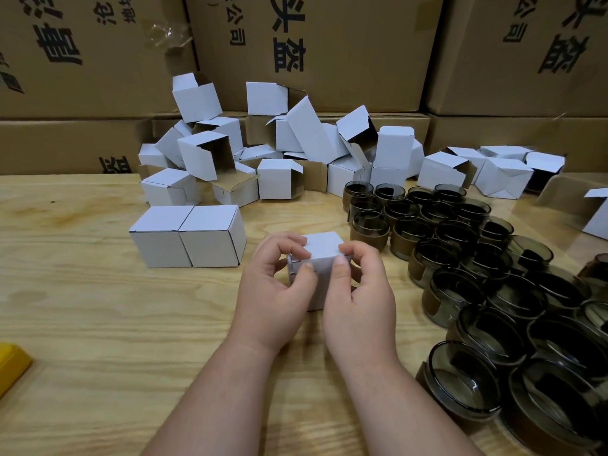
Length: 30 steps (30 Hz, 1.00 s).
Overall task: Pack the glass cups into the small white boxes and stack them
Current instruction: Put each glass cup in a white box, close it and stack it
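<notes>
Now | both hands' fingers clamped on small white box [324,248] | cartons [316,51] printed 头盔, 公司

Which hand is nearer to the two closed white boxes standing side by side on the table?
Left. The left hand holds the small box just right of the closed pair; the right hand is on the box's far side, toward the glass cups.

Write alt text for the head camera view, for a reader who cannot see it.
Two bare hands, left hand and right hand, hold a small white box over a wooden table. Two closed boxes sit left, dark glass cups right, open boxes piled behind.
</notes>
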Motion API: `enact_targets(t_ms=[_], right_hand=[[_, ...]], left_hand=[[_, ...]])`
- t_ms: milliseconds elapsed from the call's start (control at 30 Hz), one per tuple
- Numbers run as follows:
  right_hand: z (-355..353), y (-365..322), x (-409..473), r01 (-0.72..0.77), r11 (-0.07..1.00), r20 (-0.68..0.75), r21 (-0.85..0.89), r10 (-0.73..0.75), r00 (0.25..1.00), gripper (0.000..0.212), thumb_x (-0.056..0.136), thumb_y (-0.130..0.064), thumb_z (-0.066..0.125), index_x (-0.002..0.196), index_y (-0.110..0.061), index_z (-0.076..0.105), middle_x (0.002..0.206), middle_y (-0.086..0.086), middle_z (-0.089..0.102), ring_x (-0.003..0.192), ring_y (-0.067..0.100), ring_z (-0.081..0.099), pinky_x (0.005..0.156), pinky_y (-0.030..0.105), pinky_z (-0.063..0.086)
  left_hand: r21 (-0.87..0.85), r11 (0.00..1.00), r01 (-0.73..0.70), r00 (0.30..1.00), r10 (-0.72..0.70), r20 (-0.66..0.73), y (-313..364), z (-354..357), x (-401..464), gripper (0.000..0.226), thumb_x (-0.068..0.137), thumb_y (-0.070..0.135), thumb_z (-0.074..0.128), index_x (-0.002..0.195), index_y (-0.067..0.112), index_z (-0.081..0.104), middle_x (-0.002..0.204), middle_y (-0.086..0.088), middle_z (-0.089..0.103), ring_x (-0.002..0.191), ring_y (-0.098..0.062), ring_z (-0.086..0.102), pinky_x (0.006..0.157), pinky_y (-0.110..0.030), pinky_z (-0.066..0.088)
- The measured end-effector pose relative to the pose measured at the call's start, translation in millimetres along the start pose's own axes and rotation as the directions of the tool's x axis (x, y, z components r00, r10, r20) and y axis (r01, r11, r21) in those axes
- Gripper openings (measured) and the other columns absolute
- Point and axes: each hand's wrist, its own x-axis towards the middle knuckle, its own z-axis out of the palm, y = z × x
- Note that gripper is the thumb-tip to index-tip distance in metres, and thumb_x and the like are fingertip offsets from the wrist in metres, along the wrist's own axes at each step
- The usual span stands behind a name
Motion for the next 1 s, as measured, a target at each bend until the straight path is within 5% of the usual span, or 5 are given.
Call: enact_targets(t_ms=[433, 633, 800, 900, 1000], right_hand=[[-0.6, 0.0, 1.1, -0.030, 1.000, 0.005, 0.011, 0.029, 1.000, 0.008, 0.099, -0.025, 0.056, 0.095, -0.032, 0.056, 0.105, -0.014, 0.065, 0.098, 0.002, 0.061, 0.083, 0.036, 0.053], [0.6, 1.8, 0.3, -0.052, 0.999, 0.038, 0.001, 0.052, 0.998, 0.008, 0.096, -0.029, 0.059, 0.091, -0.035, 0.056, 0.108, -0.018, 0.062, 0.100, -0.005, 0.057, 0.084, 0.026, 0.050], [3.8, 7.4, -4.4, 0.030, 0.986, 0.198, -0.162, 0.003, 0.980, 0.029, 0.091, -0.031, 0.064, 0.116, -0.044, 0.056, 0.124, -0.028, 0.047, 0.102, -0.017, 0.046, 0.081, -0.002, 0.034], [8.4, 11.1, -0.6, 0.066, 0.978, 0.201, -0.196, -0.025, 0.979, 0.037, 0.095, -0.025, 0.062, 0.129, -0.041, 0.056, 0.132, -0.023, 0.048, 0.103, -0.016, 0.040, 0.081, -0.003, 0.031], [20.0, 12.3, 6.7, 0.072, 0.969, 0.185, -0.236, -0.028, 0.982, 0.038, 0.098, -0.026, 0.059, 0.133, -0.040, 0.055, 0.133, -0.018, 0.050, 0.103, -0.007, 0.045, 0.083, 0.012, 0.035]], left_hand=[[-0.003, 0.999, 0.049, 0.999, -0.049, 0.023, -1.5, -1.1, 0.4, 0.008, 0.085, 0.024, 0.065, 0.079, 0.025, 0.061, 0.109, 0.012, 0.068, 0.114, -0.009, 0.062, 0.088, -0.023, 0.047], [-0.168, 0.954, 0.249, 0.968, -0.246, 0.038, 1.9, 0.1, -0.3, 0.033, 0.081, 0.023, 0.053, 0.100, 0.049, 0.059, 0.117, 0.016, 0.068, 0.083, 0.003, 0.065, 0.071, -0.016, 0.051], [-0.284, 0.903, 0.323, 0.944, -0.330, 0.021, -0.4, 1.6, 3.9, 0.038, 0.080, 0.018, 0.052, 0.100, 0.049, 0.062, 0.114, 0.005, 0.069, 0.088, -0.011, 0.068, 0.072, -0.027, 0.053], [-0.349, 0.878, 0.327, 0.925, -0.373, -0.072, -2.8, 4.2, 5.5, 0.036, 0.087, 0.008, 0.057, 0.110, 0.037, 0.061, 0.117, 0.017, 0.065, 0.118, -0.002, 0.062, 0.081, -0.012, 0.050], [-0.329, 0.908, 0.259, 0.904, -0.348, -0.249, -3.8, 4.1, 5.3, 0.029, 0.080, 0.018, 0.055, 0.106, 0.031, 0.059, 0.119, 0.007, 0.066, 0.116, -0.004, 0.061, 0.090, -0.015, 0.047]])
